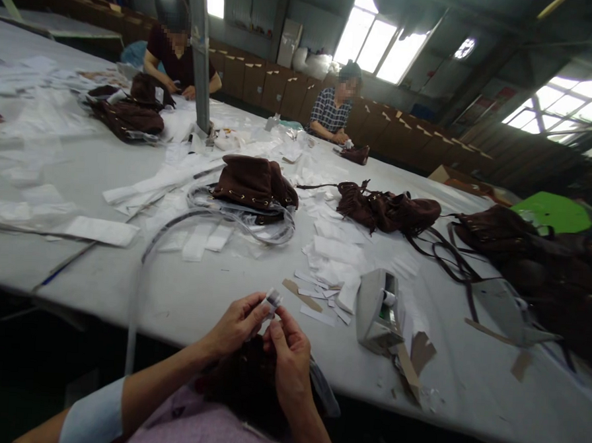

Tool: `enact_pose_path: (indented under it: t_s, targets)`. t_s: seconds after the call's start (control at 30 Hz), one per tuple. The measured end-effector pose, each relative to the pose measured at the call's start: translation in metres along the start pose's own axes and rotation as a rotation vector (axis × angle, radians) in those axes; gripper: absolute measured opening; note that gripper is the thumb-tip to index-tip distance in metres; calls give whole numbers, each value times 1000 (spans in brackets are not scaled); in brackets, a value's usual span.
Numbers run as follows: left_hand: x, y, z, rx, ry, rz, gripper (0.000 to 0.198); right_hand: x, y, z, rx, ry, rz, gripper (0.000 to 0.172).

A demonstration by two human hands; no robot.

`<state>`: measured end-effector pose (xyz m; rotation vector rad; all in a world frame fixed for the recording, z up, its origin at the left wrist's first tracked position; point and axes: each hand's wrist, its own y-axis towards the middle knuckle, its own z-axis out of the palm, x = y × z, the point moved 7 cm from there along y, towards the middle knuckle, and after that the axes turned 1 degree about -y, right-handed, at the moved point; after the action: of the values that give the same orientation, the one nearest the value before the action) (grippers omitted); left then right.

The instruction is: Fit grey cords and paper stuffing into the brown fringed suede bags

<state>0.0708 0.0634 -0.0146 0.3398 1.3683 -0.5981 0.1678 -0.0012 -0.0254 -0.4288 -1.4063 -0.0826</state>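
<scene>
While the left hand (235, 325) is pinching a small white piece (272, 301) between thumb and fingers, the right hand (292, 353) is curling its fingertips beside it; whether these are gripping too, one cannot tell. The piece is hanging above a dark brown bag (238, 377), which is lying before the white table (198, 289), where a grey device (370, 314) is standing near paper strips (317, 314).

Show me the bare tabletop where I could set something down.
Bare tabletop lies between the curved clear tube and the left hand, and between the grey device and grey panel. It is crowded around the central brown bag, with white papers on both sides.
</scene>
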Motion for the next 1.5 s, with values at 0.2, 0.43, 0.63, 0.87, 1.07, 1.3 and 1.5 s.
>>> enact_pose_path:
  t_s: [0.2,0.43,0.63,0.87,1.07,1.3,1.5]
  targets:
    - [7,0,-3,52,-68,-53,42,13,-5,3,109,-465,-187,58]
    - [12,-5,-4,95,-104,-81,43,27,-2,1,246,-701,-205,47]
    - [17,-14,0,84,-118,-108,39,24,-4,3,324,-628,-111,36]
    - [-2,-18,-2,39,158,30,35,4,-15,20,485,-46,206,48]
    - [1,-17,-9,-44,188,97,35,8,-9,17,273,-343,-4,48]
    - [25,-9,-28,-295,-208,17,31,30,34,-33,193,-112,32,40]
    - [60,-3,-64,-408,-588,-154,23,22,-21,-155,-322,-687,-150,47]
